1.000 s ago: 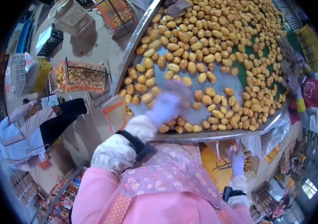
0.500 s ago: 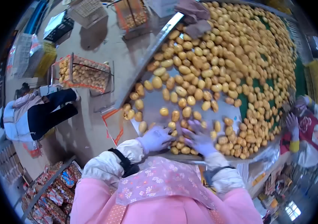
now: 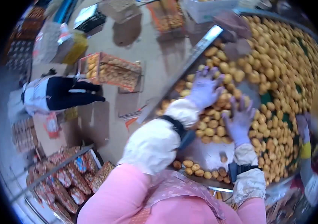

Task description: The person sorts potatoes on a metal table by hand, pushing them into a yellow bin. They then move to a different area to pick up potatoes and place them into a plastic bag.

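Yellow-brown potatoes (image 3: 269, 69) are heaped over a metal sorting table (image 3: 203, 154). My left hand (image 3: 205, 89), in a lilac glove, reaches out over the potatoes near the slanted metal edge, its fingers spread. Lower and further right, my right hand (image 3: 240, 122) wears the same kind of glove and lies on the potatoes with fingers apart. Neither hand grips a potato. A loose cluster of potatoes (image 3: 210, 128) sits between my forearms. Along the near rim runs a short row of small potatoes (image 3: 194, 168).
A brown cloth (image 3: 233, 24) lies over the table's raised metal edge (image 3: 189, 61). On the floor to the left stands a wire-framed bin of potatoes (image 3: 110, 71), near a bending person (image 3: 60, 93). Another person's gloved hand (image 3: 304, 125) is at the right side.
My view has turned, so the table sits further right. Both hands have moved from the near edge further out over the potatoes. More bare metal shows close to me.
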`<state>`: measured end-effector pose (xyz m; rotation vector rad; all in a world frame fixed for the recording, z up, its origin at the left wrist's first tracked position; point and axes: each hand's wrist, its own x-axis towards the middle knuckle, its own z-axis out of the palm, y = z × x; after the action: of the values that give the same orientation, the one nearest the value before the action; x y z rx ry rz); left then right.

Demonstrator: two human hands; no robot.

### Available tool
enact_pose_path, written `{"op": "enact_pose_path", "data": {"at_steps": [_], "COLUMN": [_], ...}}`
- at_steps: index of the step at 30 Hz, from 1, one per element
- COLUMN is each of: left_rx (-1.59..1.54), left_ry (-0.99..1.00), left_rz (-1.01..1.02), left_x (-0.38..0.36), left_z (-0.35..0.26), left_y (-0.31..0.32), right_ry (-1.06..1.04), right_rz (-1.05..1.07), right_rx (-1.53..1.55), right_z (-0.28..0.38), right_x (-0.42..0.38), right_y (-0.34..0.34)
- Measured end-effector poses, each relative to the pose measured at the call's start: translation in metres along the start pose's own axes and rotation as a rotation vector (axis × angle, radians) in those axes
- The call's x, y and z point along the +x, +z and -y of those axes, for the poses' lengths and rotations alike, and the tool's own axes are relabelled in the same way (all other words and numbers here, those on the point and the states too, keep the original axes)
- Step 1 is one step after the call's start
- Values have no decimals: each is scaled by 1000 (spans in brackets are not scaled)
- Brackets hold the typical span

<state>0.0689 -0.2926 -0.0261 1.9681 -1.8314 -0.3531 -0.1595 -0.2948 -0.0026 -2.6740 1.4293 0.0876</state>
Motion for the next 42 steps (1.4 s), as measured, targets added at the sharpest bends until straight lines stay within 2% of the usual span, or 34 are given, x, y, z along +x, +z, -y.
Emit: {"op": "enact_pose_path", "data": {"at_steps": [1,2,4,5,7,8,9,10,11,12,14,15,16,17,18,19,20,21,22,24,25,26,28,29,30,32,33,36,37,38,40,41,42], "left_rx": [-80,-130,-15,-23,-61,-101,-137,-175,-174,-175,-18,-56,-58,-66,-75,-79,-103,-122,-152,-194,-168,-172,-62,-83,-140,21,-5,56,54,52,-21,-85,-84], "left_ry": [151,184,185,162,119,150,204,320,390,458,511,378,386,298,208,211,176,143,147,170,170,175,114,151,105,154,176,140,134,147,160,211,220], "left_rz": [-38,-2,44,154,313,419,515,568,592,620,573,622,626,511,400,411,315,212,231,236,242,249,412,362,384,473,397,406,398,396,415,357,360], "left_x": [-18,-39,-96,-123,-181,-211,-232,-259,-273,-285,-306,-296,-291,-286,-281,-267,-240,-210,-181,-140,-135,-125,-116,-124,-133,-152,-161,-174,-171,-167,-160,-155,-161], "left_z": [6,2,-8,-20,-48,-56,-63,-51,-38,-23,14,17,22,27,27,19,2,-14,-31,-56,-55,-59,-66,-55,-44,-19,-21,-31,-36,-37,-37,-37,-41], "left_y": [-8,-22,-29,-40,-43,-48,-56,-54,-61,-70,-82,-100,-107,-109,-111,-111,-104,-94,-86,-52,-29,-32,-42,-40,-42,-44,-48,-47,-42,-38,-26,-23,-21], "right_ry": [-97,-196,-73,-35,540,674,441,247,-21,-13,-192,-63,66,191,253,383,511,581,656,465,337,209,112,59,83,113,179,321,461,470,847,752,758], "right_rz": [31,43,68,82,-94,109,251,138,212,219,328,503,428,346,-53,-114,-177,-119,-62,-44,-116,-184,6,61,85,69,111,34,-91,-101,-217,-259,-268], "right_rx": [20,-26,48,15,-13,58,-220,109,182,182,145,122,25,-75,-12,-42,-74,-62,-47,72,73,74,125,149,215,324,374,401,547,543,1449,1595,1596], "right_z": [-12,-28,-57,-61,-37,3,31,46,59,47,3,-16,-40,-68,-99,-102,-94,-84,-73,-60,-52,-41,-26,-22,-16,-5,3,15,26,34,53,60,68], "right_x": [-36,-71,-133,-156,-185,-170,-185,-212,-231,-243,-275,-235,-216,-197,-190,-155,-113,-77,-50,-29,-37,-47,-104,-137,-177,-249,-275,-320,-327,-329,-333,-332,-332], "right_y": [10,12,17,28,52,11,14,15,10,14,29,-19,-20,-16,30,33,24,9,-3,-3,12,17,11,8,14,11,2,-7,-8,-4,9,6,0]}}
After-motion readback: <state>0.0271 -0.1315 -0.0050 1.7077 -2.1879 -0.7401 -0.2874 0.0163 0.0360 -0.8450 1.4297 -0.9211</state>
